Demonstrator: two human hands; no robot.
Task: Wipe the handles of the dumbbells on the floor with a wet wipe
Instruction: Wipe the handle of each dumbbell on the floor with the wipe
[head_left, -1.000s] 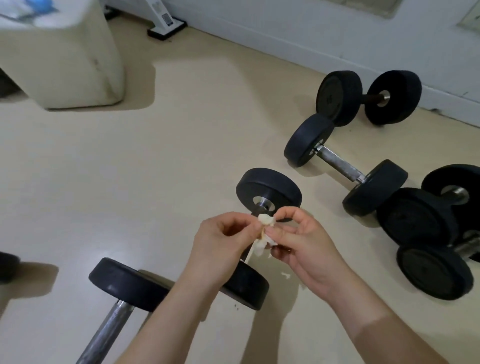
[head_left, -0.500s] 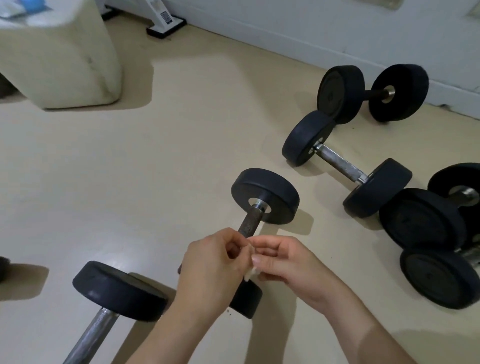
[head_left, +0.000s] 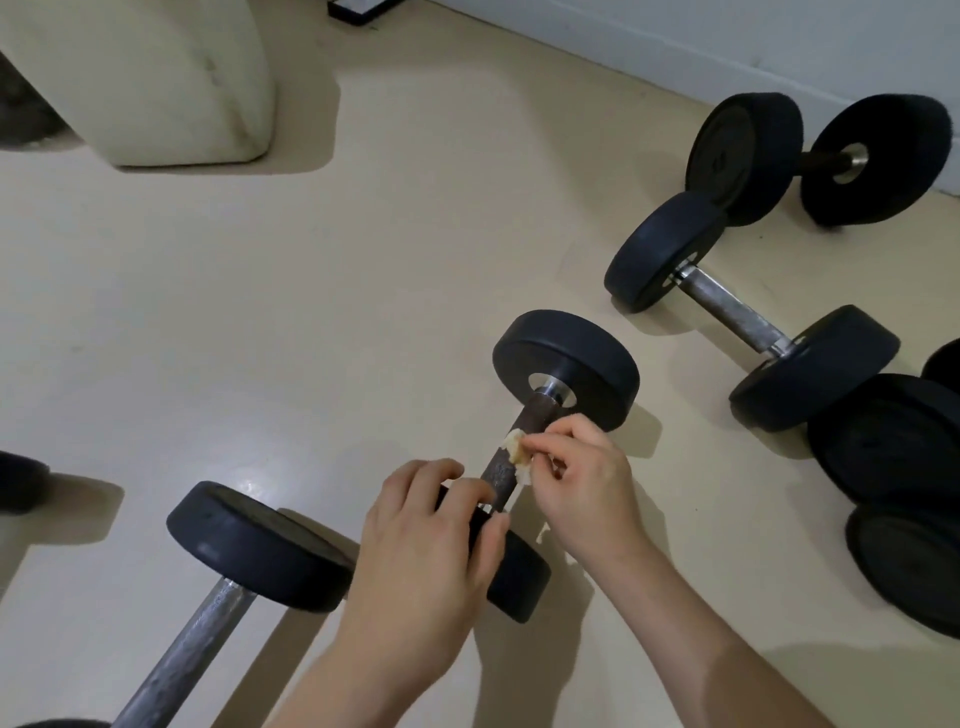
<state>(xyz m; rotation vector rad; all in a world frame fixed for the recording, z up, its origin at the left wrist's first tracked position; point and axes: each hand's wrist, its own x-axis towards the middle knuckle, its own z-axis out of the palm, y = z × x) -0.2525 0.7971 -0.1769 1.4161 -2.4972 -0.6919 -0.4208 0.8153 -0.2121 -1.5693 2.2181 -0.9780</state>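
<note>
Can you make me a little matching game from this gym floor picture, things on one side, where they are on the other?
Things:
1. wet wipe
2. left hand
3. short dumbbell
4. cream block

Places:
A. far right, by the wall
B. top left, on the floor
C. pinched in the right hand, against the middle dumbbell's handle
D. on the near weight of the middle dumbbell

Pairs: 1-C, 2-D, 3-A, 4-B

No readable text, labels, numbers or signs anywhere
</note>
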